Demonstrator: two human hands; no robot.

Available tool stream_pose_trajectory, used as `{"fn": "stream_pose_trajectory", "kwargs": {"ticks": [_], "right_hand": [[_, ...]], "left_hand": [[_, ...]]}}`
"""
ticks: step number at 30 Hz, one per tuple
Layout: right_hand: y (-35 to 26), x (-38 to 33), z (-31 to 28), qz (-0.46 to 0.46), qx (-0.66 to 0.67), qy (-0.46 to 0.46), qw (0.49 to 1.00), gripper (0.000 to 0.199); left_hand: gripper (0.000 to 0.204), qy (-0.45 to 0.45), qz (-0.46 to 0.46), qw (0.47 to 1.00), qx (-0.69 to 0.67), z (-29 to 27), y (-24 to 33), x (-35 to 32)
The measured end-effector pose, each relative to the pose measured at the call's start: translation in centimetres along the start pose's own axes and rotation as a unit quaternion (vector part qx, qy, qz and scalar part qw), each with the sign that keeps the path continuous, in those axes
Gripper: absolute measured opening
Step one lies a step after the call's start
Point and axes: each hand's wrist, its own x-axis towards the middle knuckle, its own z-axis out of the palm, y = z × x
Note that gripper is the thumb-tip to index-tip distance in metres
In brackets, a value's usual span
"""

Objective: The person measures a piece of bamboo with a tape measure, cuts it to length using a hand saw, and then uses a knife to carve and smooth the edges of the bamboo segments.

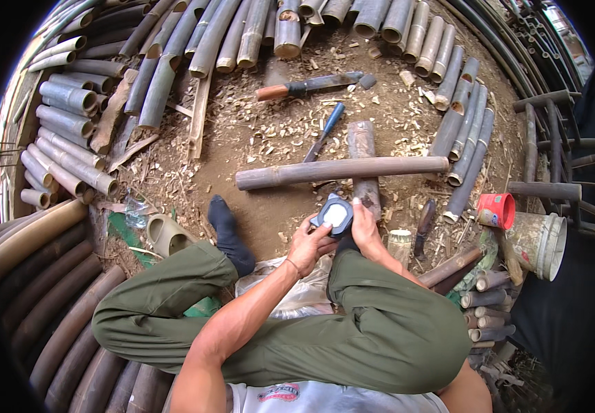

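Observation:
In front of my lap is a small dark angular case with a round white face (335, 215); its exact kind I cannot make out. My left hand (304, 248) grips the case's lower left side with bent fingers. Against its right edge rests my right hand (366, 228), thumb pointing away from me and the other fingers partly hidden. Just beyond both hands, a long brown bamboo pole (342, 171) lies crosswise over a short thick log (363, 141). A blue-handled chisel-like tool (325, 131) lies behind the pole.
Farther off lies a large knife with an orange-brown handle (308, 85) among wood shavings. Cut bamboo tubes (242, 38) ring the ground. To the right are a dark-handled tool (424, 227), a red can (495, 210) and a dirty bucket (542, 244). A clog (165, 234) lies left.

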Motion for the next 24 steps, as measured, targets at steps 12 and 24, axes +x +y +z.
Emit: {"fn": "stream_pose_trajectory", "kwargs": {"ticks": [12,24], "right_hand": [[-6.2,-1.7,-0.8,-0.343,-0.409,-0.089,0.841,0.050],[-7.5,5.2,-7.6,-0.224,-0.543,0.061,0.807,0.049]], "left_hand": [[0.041,-0.066,0.033,0.990,0.120,-3.9,1.8,1.5],[0.028,0.426,0.229,0.862,0.154,-12.8,9.3,6.8]]}}
